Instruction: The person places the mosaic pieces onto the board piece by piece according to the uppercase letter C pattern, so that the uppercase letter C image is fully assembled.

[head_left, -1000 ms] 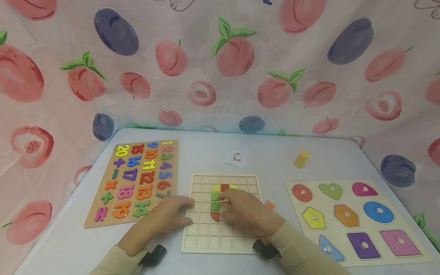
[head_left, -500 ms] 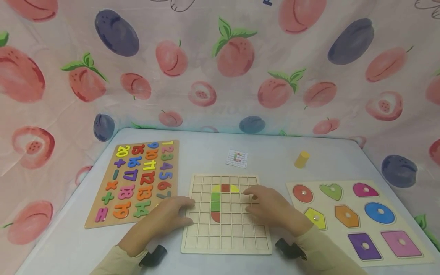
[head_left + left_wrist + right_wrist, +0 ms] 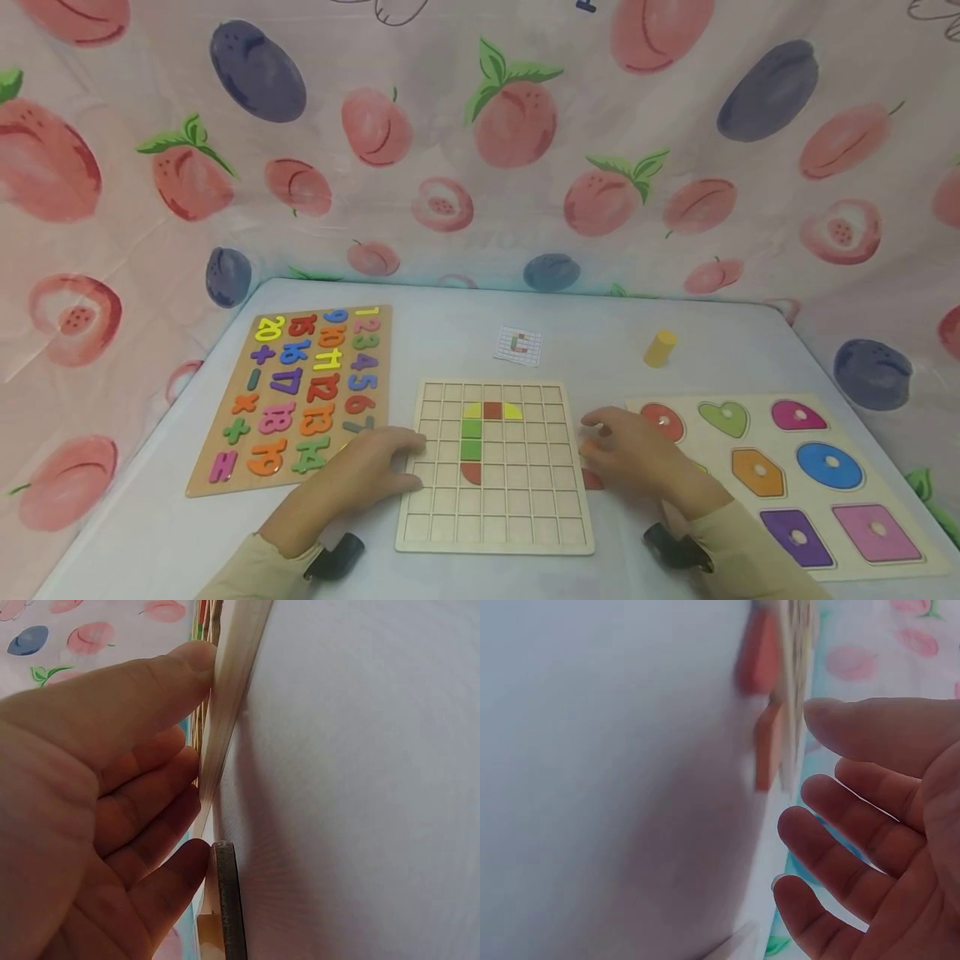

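Note:
A pale wooden grid board (image 3: 517,525) lies flat on the table. Seated in its cells are a red square (image 3: 492,410), yellow quarter-round pieces (image 3: 512,411), green squares (image 3: 471,450) and a red quarter-round piece (image 3: 471,473). My left hand (image 3: 367,471) rests at the board's left edge, thumb and fingers apart and loosely bent, fingertips at the rim. Beyond the right edge hovers my right hand (image 3: 637,458), fingers relaxed, gripping nothing. Below it a red block (image 3: 592,479) shows partly. In the right wrist view an orange block (image 3: 768,746) lies beside the red one.
A number board (image 3: 288,396) lies left, partly behind my left hand. To the right is a knobbed shape board (image 3: 795,483), partly covered by my right arm. A small pattern card (image 3: 518,344) and a yellow cylinder (image 3: 660,348) stand farther back. A fruit-print cloth (image 3: 450,125) hangs behind.
My right hand has drawn away from the pieces on the grid board, moving right past its edge, and the pieces it covered now show. My left hand has stayed put.

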`<act>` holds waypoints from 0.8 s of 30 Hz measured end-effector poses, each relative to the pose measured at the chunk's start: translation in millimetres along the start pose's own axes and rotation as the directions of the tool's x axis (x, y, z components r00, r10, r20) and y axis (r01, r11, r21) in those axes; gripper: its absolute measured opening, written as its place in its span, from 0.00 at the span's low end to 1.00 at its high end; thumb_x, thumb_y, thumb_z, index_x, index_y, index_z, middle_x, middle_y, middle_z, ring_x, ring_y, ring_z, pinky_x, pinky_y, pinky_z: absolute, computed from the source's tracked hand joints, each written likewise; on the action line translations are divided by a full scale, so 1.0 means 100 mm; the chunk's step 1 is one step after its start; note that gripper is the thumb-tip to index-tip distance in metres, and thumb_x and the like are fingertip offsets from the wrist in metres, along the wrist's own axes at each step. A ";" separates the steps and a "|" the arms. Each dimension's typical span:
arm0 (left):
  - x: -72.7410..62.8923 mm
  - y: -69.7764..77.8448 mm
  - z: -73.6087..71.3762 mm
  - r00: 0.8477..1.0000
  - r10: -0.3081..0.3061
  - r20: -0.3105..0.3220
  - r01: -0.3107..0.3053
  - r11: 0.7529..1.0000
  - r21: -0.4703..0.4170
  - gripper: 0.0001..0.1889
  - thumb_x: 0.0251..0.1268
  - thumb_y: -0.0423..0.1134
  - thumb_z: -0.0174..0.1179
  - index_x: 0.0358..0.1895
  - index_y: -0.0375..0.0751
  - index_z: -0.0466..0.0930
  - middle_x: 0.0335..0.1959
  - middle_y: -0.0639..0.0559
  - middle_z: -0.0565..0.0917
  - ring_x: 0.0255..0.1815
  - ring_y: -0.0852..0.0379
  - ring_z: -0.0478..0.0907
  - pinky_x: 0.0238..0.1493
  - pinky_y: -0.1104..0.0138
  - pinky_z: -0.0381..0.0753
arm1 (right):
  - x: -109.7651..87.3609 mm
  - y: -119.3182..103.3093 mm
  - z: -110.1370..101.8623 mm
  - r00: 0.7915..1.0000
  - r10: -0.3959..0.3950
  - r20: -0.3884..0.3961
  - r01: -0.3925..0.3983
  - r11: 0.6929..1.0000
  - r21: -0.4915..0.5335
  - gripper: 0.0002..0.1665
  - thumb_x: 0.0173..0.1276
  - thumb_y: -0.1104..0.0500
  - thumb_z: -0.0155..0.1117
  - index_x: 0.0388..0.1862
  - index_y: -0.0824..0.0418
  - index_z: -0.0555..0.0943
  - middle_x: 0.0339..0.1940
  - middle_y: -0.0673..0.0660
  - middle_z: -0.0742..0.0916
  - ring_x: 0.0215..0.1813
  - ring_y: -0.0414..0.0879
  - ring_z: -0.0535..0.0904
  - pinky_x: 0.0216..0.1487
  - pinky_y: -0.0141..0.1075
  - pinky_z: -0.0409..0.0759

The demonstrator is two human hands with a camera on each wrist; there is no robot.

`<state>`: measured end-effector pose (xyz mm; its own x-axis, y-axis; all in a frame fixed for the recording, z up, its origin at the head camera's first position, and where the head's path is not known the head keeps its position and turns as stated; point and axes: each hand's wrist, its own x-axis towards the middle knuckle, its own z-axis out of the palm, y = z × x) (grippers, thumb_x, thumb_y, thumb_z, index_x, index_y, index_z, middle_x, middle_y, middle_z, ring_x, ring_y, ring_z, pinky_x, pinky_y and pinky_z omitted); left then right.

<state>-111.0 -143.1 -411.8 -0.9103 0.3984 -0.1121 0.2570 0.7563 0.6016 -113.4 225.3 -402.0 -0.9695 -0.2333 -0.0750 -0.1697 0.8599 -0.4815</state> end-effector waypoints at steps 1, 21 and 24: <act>0.00 0.00 0.00 1.000 0.002 0.000 -0.002 1.000 0.001 0.23 0.54 0.37 0.76 0.55 0.43 0.84 0.56 0.50 0.84 0.65 0.45 0.75 0.67 0.51 0.72 | -0.01 0.03 0.00 1.000 0.000 -0.004 0.000 1.000 0.003 0.21 0.66 0.55 0.68 0.56 0.63 0.81 0.51 0.56 0.86 0.51 0.52 0.82 0.52 0.50 0.83; 0.00 0.01 0.00 1.000 -0.002 0.002 0.002 1.000 0.007 0.22 0.54 0.38 0.76 0.55 0.43 0.84 0.56 0.51 0.84 0.65 0.45 0.75 0.68 0.51 0.72 | -0.05 0.08 0.02 0.999 -0.043 0.001 0.043 0.998 -0.044 0.21 0.60 0.61 0.71 0.52 0.66 0.82 0.51 0.59 0.86 0.53 0.55 0.81 0.57 0.53 0.80; 0.00 0.01 0.00 1.000 -0.002 0.002 0.002 1.000 0.008 0.22 0.54 0.38 0.76 0.55 0.43 0.84 0.56 0.51 0.84 0.65 0.45 0.75 0.68 0.51 0.72 | -0.05 0.09 0.02 0.999 -0.037 0.002 0.037 0.998 -0.044 0.19 0.61 0.61 0.70 0.51 0.65 0.82 0.51 0.59 0.86 0.56 0.57 0.80 0.59 0.54 0.79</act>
<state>-110.5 -142.2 -411.2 -0.9101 0.3983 -0.1145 0.2582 0.7611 0.5950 -109.6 233.2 -407.3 -0.9622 -0.2660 -0.0590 -0.2132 0.8700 -0.4446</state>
